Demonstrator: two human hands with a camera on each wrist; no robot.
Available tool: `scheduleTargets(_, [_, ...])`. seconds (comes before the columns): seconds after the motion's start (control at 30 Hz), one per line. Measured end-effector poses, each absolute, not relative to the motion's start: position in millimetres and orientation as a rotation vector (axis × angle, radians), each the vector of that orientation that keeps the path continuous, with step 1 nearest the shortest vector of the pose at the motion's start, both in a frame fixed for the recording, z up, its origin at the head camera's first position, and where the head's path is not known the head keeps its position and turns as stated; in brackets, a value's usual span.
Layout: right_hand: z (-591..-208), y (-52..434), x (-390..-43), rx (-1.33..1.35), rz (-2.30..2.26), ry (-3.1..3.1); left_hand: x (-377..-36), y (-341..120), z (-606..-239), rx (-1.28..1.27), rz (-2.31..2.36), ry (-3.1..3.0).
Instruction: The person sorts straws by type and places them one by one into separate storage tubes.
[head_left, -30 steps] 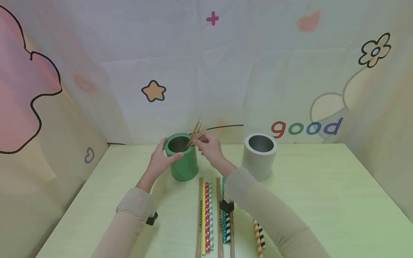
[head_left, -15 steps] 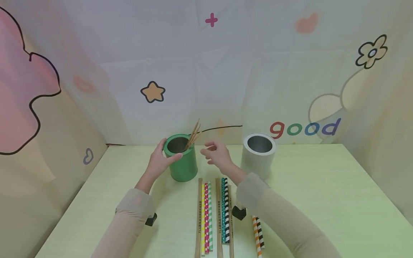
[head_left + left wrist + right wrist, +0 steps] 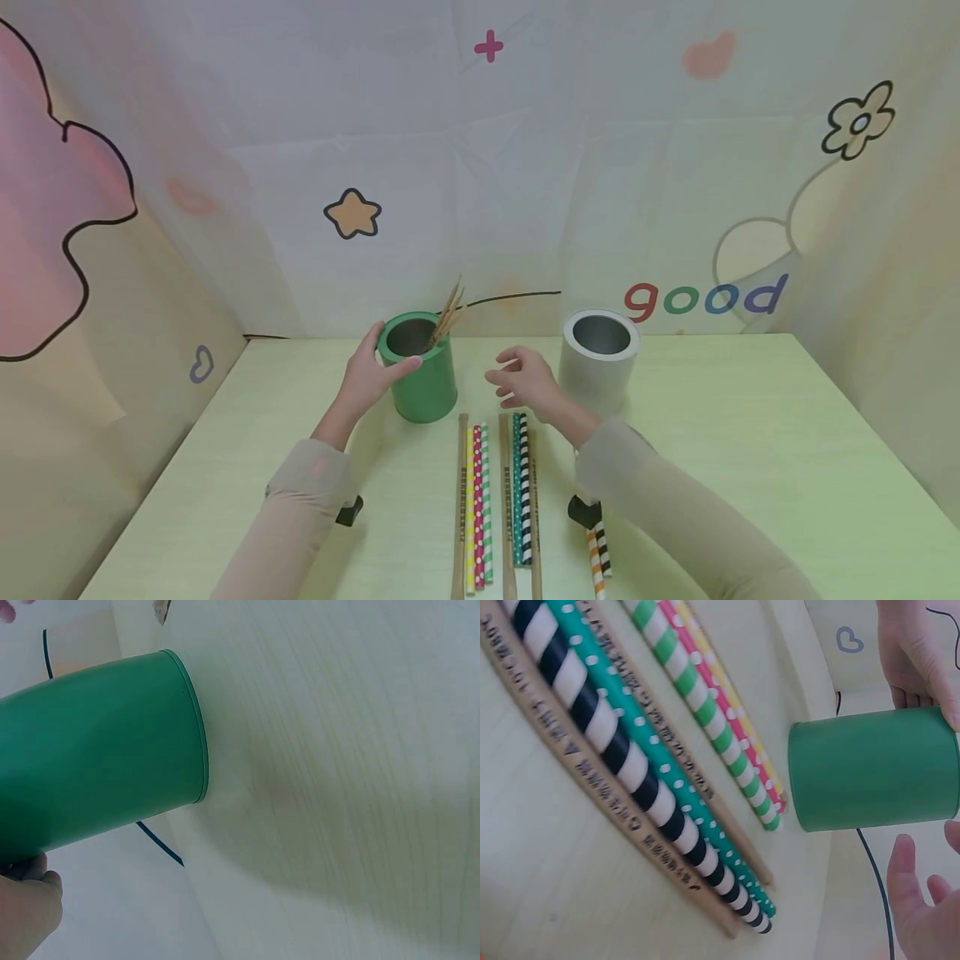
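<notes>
Hands: left hand (image 3: pixel 369 377) wraps the green cup (image 3: pixel 422 371) at the rim, thumb in front; right hand (image 3: pixel 527 382) hovers with loose, spread fingers, empty, at the cup's 3 o'clock. Cups: two, green and grey cup (image 3: pixel 600 358). Wooden sticks (image 3: pixel 448 312) stand in the green cup. Patterned straws (image 3: pixel 501 500), seven, lie on the table (image 3: pixel 750 467) at 6 o'clock.

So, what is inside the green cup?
Thin brown sticks stand in the green cup, leaning on its right rim with their tips above it. The cup wall hides their lower ends and the bottom.
</notes>
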State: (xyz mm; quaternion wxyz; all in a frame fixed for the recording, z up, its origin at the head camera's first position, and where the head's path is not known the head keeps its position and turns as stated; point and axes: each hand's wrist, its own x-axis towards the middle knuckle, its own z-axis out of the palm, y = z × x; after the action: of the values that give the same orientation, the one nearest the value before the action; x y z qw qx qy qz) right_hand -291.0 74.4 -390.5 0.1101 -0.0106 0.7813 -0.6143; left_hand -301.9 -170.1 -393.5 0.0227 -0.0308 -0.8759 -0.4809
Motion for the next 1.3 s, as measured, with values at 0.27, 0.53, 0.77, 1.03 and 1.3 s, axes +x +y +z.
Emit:
scheduleTargets(0.27, [-407,89,-281,-0.013,-1.758,2.258,-300,-170,-392,-0.098,-1.499,-2.714])
scheduleTargets(0.53, [-425,102,-267,0.032,-1.666,2.287,-300,-170,-392,-0.098,-1.484,-2.717])
scheduleTargets(0.77, [-438,109,-254,0.056,-1.593,2.313,-301,-170,-392,-0.098,-1.483,-2.720])
scheduleTargets(1.03, [-447,113,-242,0.076,-1.488,2.367,-302,-170,-393,-0.101,-1.480,-2.718])
scheduleTargets(1.3, [-450,114,-232,0.027,-1.385,2.426,-302,-170,-394,-0.100,-1.480,-2.719])
